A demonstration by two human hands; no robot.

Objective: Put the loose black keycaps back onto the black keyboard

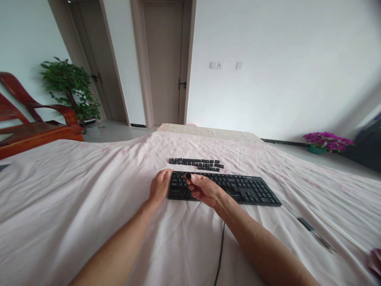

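The right hand [205,190] is pinching 1 small black keycap [188,175]; the left hand [160,184], its grip unclear, is touching the left edge of a long black plastic keyboard [253,191] lying at lower centre.

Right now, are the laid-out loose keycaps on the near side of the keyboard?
No, the loose keycaps lie on the pale cloth just beyond the far edge of the keyboard.

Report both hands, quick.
Left hand: at the left edge of the keyboard; whether it grips cannot be told.
Right hand: closed, pinching a small black keycap above the keyboard.
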